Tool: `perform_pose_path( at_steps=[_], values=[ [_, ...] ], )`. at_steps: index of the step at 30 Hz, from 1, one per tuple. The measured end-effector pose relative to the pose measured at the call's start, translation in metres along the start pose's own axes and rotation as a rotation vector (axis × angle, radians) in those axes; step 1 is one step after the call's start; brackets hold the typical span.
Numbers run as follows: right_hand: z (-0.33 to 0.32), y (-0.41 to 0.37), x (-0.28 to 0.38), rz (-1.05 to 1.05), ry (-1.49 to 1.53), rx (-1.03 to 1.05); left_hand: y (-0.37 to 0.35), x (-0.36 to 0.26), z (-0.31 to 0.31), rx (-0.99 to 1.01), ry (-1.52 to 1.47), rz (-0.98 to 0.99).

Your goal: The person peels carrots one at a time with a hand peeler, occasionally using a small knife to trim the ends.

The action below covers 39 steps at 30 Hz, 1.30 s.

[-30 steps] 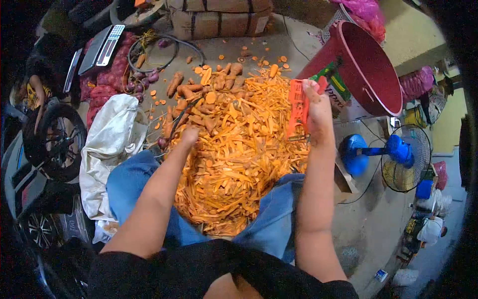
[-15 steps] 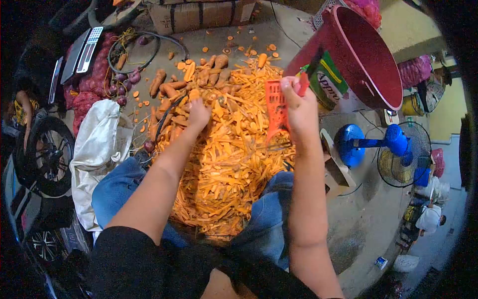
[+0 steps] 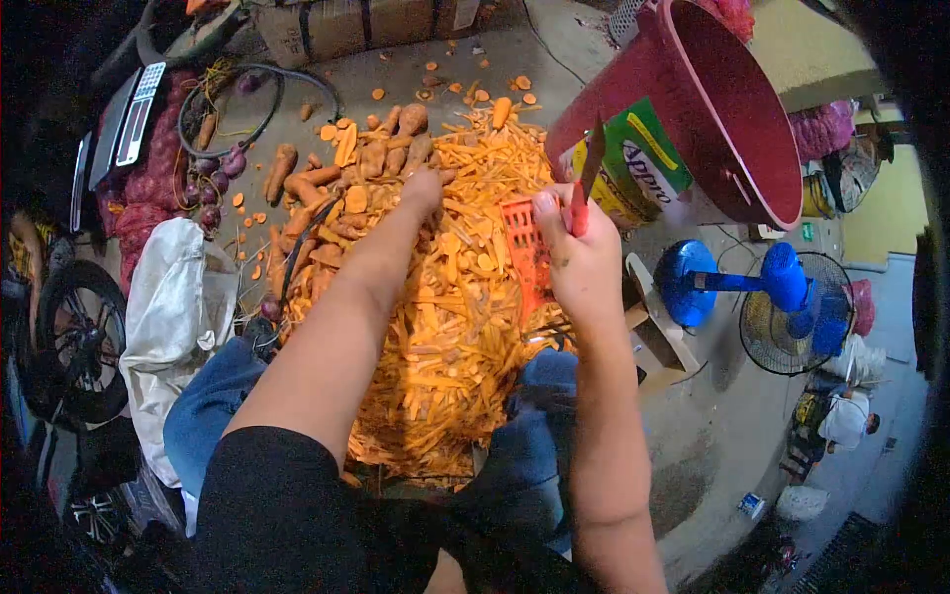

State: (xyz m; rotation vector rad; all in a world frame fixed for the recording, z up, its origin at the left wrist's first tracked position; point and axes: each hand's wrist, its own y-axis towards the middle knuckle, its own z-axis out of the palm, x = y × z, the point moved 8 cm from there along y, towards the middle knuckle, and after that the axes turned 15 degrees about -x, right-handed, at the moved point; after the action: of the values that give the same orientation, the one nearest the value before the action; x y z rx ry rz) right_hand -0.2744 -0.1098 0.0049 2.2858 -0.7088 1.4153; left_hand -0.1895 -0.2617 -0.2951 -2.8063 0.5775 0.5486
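Note:
A big heap of orange carrot strips and slices (image 3: 445, 337) lies between my knees. At its far left are whole, brownish carrots (image 3: 372, 158). My left hand (image 3: 424, 190) reaches down at the edge of these carrots, its fingers hidden behind the back of the hand. My right hand (image 3: 584, 259) is closed round the red handle of a knife (image 3: 595, 158), whose dark blade points up and away. A slotted red-orange plastic piece (image 3: 527, 252) sits against the thumb side of this hand, over the right of the heap.
A large red tub (image 3: 633, 89) with a green label stands tilted in view at the upper right. Right of me are a blue fan (image 3: 792, 287) and an open carton (image 3: 653, 337). Left lie a white sack (image 3: 168, 317), onions (image 3: 213, 183) and a scale (image 3: 127, 124). Cardboard boxes (image 3: 366, 30) stand behind.
My left hand has moved right and slightly farther away, to the whole carrots. My right hand has come lower and nearer with the knife and the plastic piece. The view has shifted slightly.

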Motion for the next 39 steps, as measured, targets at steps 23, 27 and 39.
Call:
perform_pose_path(
  at_steps=[23,27,39],
  values=[
    [-0.005,0.009,-0.008,0.07,0.321,-0.152,-0.114,-0.047,-0.153,0.616,-1.499,-0.243],
    [-0.006,-0.006,0.009,0.036,0.422,-0.203,-0.178,-0.081,-0.213,0.703,-1.634,-0.228],
    [0.066,-0.088,0.04,0.139,0.479,-0.068,-0.288,-0.043,-0.185,0.126,-1.944,-0.92]
  ],
)
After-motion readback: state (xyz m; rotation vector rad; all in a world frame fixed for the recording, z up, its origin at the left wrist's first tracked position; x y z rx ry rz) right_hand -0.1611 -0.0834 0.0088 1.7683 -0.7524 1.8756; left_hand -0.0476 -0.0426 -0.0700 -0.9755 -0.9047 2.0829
